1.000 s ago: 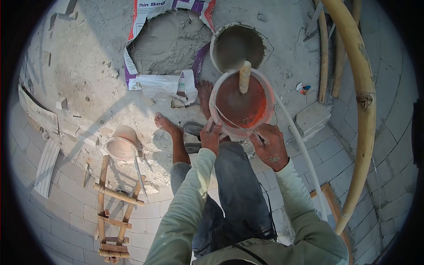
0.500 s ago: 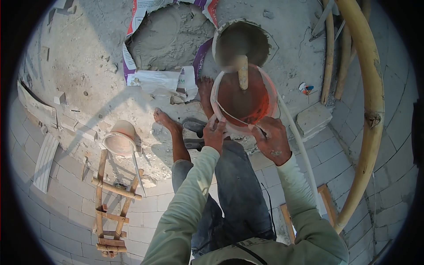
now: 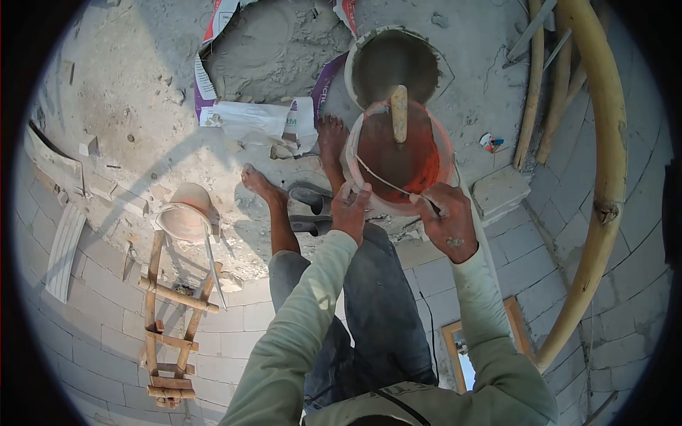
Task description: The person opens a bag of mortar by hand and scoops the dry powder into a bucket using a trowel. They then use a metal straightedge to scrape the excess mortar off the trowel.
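A red-orange bucket [image 3: 449, 153] stands in front of my legs with grey material inside. Its thin wire handle [image 3: 383, 181] arcs across the near side of the opening. My right hand [image 3: 449, 221] pinches the handle's right end. My left hand [image 3: 351, 210] has its fingertips pressed together at the near left rim; what lies between them cannot be made out. A worn wooden tool handle [image 3: 399, 117] juts over the bucket's far edge, its other end blurred. Just beyond is a second bucket [image 3: 349, 74] holding wet grey mortar.
A torn-open cement bag [image 3: 256, 117] holds grey mix at the top. At left, a pale bucket [image 3: 190, 209] stands by a wooden ladder [image 3: 177, 297]. A thick bamboo pole [image 3: 604, 184] curves along the right. Slippers [image 3: 309, 199] lie by my feet; block walls surround the ledge.
The view has shifted slightly. Both hands stay at the red-orange bucket's near rim, the right still at its handle. The tool handle still juts over the far edge.
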### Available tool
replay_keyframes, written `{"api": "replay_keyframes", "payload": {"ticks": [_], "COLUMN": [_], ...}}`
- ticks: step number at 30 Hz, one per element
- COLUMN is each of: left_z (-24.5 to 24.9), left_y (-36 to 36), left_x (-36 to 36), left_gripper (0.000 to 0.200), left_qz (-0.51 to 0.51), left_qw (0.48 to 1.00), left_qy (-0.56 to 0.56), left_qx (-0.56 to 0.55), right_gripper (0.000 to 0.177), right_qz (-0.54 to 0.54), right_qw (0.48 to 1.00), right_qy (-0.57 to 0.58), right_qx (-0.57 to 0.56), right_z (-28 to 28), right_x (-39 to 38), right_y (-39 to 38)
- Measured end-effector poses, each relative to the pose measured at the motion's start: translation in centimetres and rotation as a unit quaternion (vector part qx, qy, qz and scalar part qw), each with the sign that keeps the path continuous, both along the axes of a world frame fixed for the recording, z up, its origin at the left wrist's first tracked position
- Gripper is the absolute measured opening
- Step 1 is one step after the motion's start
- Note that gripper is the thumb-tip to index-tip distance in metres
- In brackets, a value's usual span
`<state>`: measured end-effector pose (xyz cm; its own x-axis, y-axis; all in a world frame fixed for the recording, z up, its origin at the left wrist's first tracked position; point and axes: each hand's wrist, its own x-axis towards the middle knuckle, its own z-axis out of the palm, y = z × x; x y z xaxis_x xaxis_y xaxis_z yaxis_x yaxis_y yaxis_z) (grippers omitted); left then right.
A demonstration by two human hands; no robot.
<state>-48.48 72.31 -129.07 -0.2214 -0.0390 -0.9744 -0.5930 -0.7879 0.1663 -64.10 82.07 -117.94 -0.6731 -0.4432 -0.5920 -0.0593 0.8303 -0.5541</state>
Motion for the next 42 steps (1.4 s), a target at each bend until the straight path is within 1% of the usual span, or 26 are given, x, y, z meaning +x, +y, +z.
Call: {"api": "replay_keyframes", "payload": {"ticks": [3,5,13,15,17,20,31,33,37,42], "left_z": [0.2,0.2,-0.8,-0.2,0.4,0.6,0.0,0.1,0.0,-0.1], "left_y": [0.1,0.0,0.8,0.5,0.1,0.2,0.7,0.7,0.8,0.8], "left_x": [-0.5,-0.6,-0.1,-0.8,-1.5,-1.8,-1.5,-1.6,-1.6,-1.8], "left_gripper": [0.043,0.048,0.052,0.053,0.053,0.054,0.048,0.047,0.045,0.044], "left_qz": [0.013,-0.004,0.007,0.012,0.006,0.009,0.013,0.012,0.025,0.035], "left_qw": [1.0,0.999,0.999,0.999,0.998,0.998,0.998,0.998,0.997,0.996], "left_qy": [-0.004,-0.011,0.007,0.008,-0.011,-0.008,-0.012,-0.017,-0.021,-0.019], "left_qx": [0.017,0.036,0.034,0.044,0.058,0.06,0.066,0.067,0.073,0.078], "right_gripper": [0.01,0.01,0.013,0.013,0.013,0.014,0.012,0.012,0.011,0.014], "right_qz": [-0.01,-0.011,0.0,-0.013,-0.008,-0.004,-0.007,0.014,0.015,0.006], "right_qw": [1.0,1.0,1.0,1.0,1.0,1.0,1.0,0.999,0.999,0.999], "right_qy": [-0.006,-0.005,-0.006,-0.003,0.0,0.0,-0.009,-0.007,0.002,-0.003], "right_qx": [0.006,0.005,0.022,0.011,0.015,0.018,0.028,0.05,0.042,0.04], "right_z": [-0.2,-0.3,-0.3,-0.4,-0.5,-0.5,-0.3,-0.3,-0.3,-0.4], "right_x": [-0.1,-0.2,-0.6,-0.5,-0.6,-0.9,-1.4,-1.5,-1.6,-1.8], "right_y": [0.2,0.3,0.4,0.6,0.7,0.6,0.3,0.2,0.1,-0.3]}}
